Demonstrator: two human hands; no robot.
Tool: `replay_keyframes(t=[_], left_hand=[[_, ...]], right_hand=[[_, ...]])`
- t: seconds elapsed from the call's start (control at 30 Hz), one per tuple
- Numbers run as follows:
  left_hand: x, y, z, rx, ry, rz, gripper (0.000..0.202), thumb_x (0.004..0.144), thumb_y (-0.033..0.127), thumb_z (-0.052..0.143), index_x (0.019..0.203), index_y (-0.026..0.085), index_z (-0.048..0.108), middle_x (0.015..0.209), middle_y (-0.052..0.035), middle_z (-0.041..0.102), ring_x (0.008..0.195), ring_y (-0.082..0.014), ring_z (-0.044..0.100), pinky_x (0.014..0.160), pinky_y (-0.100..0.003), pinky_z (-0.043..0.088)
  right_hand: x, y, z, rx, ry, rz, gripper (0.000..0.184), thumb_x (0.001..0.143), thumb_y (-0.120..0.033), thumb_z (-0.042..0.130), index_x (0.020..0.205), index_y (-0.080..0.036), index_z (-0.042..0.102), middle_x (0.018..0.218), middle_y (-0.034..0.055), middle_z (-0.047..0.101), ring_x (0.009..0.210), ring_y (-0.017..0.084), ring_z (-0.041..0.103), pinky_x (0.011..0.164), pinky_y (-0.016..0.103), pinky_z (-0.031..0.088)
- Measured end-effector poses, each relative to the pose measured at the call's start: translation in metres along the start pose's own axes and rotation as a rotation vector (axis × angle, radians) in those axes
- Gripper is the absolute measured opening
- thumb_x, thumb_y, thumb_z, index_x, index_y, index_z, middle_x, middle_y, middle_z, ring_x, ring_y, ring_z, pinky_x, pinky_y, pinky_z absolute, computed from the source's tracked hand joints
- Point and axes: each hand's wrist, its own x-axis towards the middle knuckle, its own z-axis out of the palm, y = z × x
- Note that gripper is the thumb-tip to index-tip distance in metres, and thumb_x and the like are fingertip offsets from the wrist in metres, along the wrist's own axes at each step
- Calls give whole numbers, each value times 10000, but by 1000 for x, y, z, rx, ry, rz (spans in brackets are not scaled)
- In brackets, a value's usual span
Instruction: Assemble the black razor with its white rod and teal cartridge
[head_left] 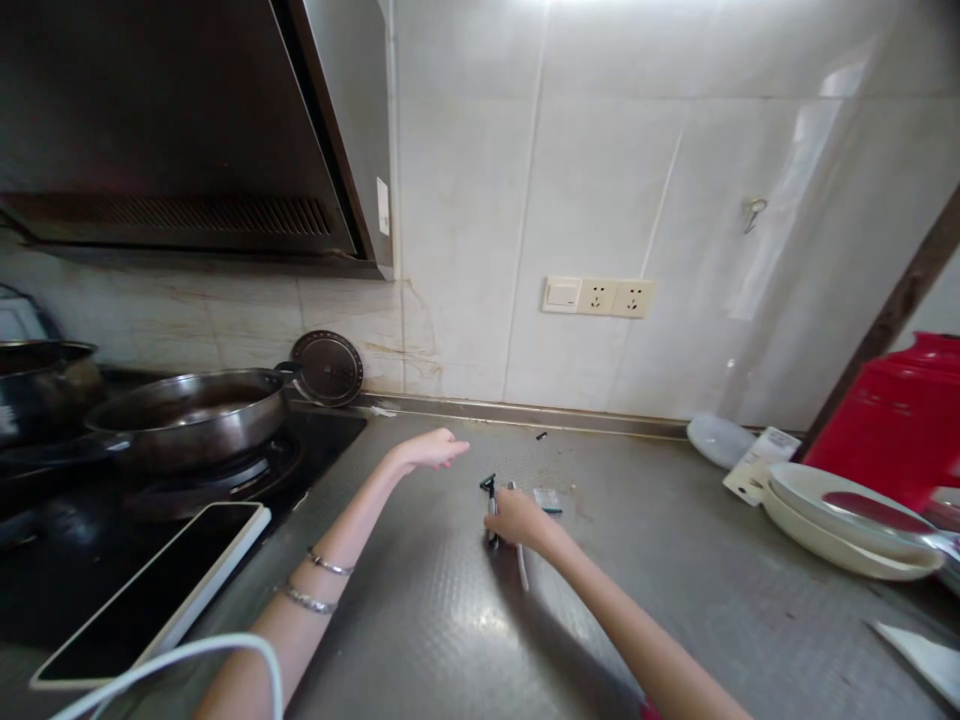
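My right hand (519, 515) is closed around a razor (489, 488), its dark head pointing away from me at the thumb side. A thin silvery rod (523, 568) sticks out below the same hand; whether it is gripped or lies under the palm, I cannot tell. Just right of the knuckles lies a small clear plastic piece (547, 499) with a dark green edge. My left hand (433, 450) hovers over the counter (420, 600), index finger stretched out and the other fingers partly curled, with nothing visible in it. Beyond both hands lies a small black piece (541, 436).
On the left, a steel pan (202, 425) sits on the black cooktop, with a phone (154, 590) and a white cable (202, 642) nearer me. Bowls (844, 535), a white card (761, 465) and a red container (889, 420) stand at the right. A range hood (225, 130) overhangs the left.
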Motion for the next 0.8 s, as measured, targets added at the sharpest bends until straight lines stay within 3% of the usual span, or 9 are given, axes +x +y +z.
replay_keyframes(t=[0.2, 0.37, 0.47, 0.6, 0.7, 0.8], left_hand=[[5, -4, 3, 56, 10, 31, 499, 693, 554, 526, 888, 102, 601, 827, -101, 660, 740, -197, 614, 635, -256, 426], [15, -5, 13, 147, 230, 85, 506, 745, 409, 518, 1119, 69, 545, 1037, -159, 641, 910, -231, 611, 761, -277, 434], [20, -5, 24, 170, 338, 128, 450, 752, 336, 522, 1101, 57, 578, 1093, -175, 623, 984, -238, 590, 836, -285, 421], [31, -3, 43, 144, 353, 222, 287, 756, 278, 511, 912, 99, 674, 952, -114, 685, 892, -207, 616, 799, -273, 439], [51, 0, 56, 185, 357, 263, 244, 752, 250, 511, 845, 113, 691, 862, -84, 700, 803, -179, 621, 747, -257, 441], [80, 7, 70, 200, 397, 244, 259, 751, 243, 520, 871, 81, 683, 877, -114, 691, 797, -183, 613, 728, -262, 435]], right_hand=[[2, 6, -3, 59, -21, -82, 247, 726, -215, 495, 756, -69, 692, 711, 176, 698, 694, 220, 661, 542, 228, 416], [-4, 32, -21, 128, 23, -96, 326, 775, -245, 422, 560, -117, 630, 529, 101, 641, 459, 134, 564, 453, 209, 346], [-10, 64, -27, 186, 152, -88, 336, 756, -246, 444, 453, -140, 543, 428, 50, 553, 404, 106, 473, 430, 217, 280], [-22, 120, -16, 272, 360, -110, 383, 787, -318, 404, 453, -154, 493, 425, 7, 476, 436, 99, 413, 456, 227, 244], [-32, 160, 0, 429, 371, -81, 399, 804, -390, 360, 508, -161, 499, 421, -16, 441, 434, 106, 393, 467, 227, 264], [-40, 187, 11, 505, 411, -6, 413, 796, -451, 361, 507, -174, 461, 419, -26, 410, 434, 110, 373, 467, 232, 263]])
